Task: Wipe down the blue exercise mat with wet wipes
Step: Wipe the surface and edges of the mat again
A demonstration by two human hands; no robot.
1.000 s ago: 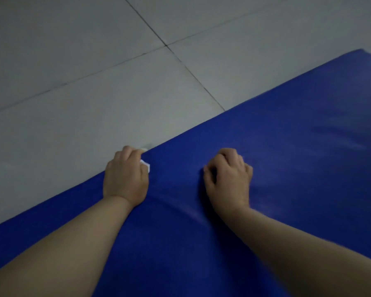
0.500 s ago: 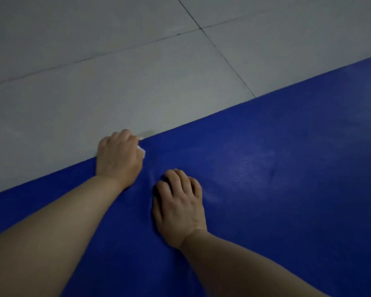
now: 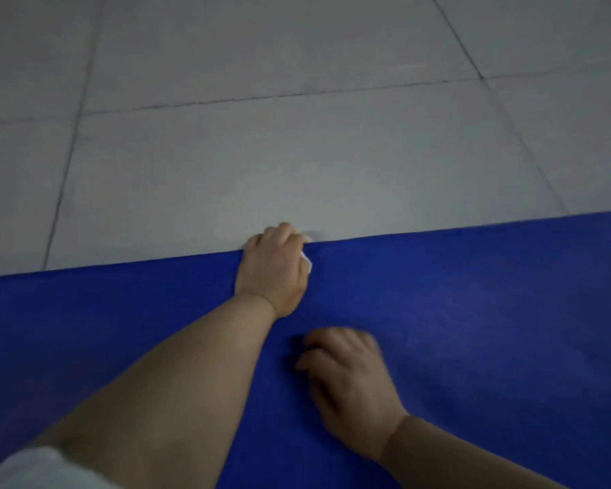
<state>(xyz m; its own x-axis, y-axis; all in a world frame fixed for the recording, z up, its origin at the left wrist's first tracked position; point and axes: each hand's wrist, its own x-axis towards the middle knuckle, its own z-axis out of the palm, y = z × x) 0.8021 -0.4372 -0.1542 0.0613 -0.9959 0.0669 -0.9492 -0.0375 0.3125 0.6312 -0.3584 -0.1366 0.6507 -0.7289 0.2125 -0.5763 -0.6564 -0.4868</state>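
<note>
Right hand [image 3: 350,386] has slid nearer; left hand [image 3: 274,270] clutches wipe [image 3: 307,261].

Dim, flat indoor light leaves the grey tiled floor [image 3: 297,153] muted and the blue mat [image 3: 491,330] deep in tone, darker toward its right edge. The right hand [image 3: 350,386] is smeared by motion blur, a soft shadow at its fingertips; the left hand [image 3: 274,270] is sharper. Floor joints bow near the frame's edges. The picture is soft and grainy, without glare.
</note>
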